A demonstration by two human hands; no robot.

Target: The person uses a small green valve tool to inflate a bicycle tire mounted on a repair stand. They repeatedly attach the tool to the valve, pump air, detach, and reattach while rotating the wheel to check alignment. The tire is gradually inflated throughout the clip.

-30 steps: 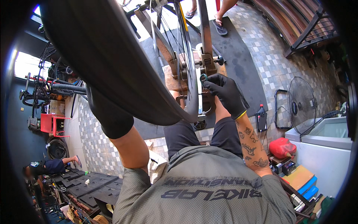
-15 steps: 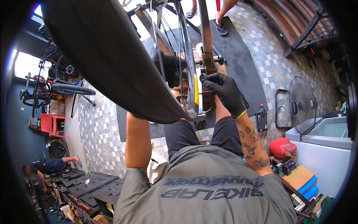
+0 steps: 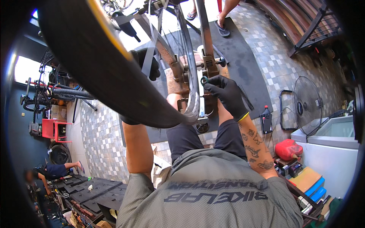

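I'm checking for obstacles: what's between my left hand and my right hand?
Between your left hand and right hand, the head view shows part of the wheel rim and the metal stand, over a wooden board.

Right hand (image 3: 228, 95) in fingertip pinch

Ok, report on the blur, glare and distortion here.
Head view, upper left: the big tire is smeared, likely by motion; head view, far left: the bright opening is blown out by glare; head view, upper right: the brown slats bow with fisheye distortion; head view, centre: the gloved right hand looks fairly crisp.
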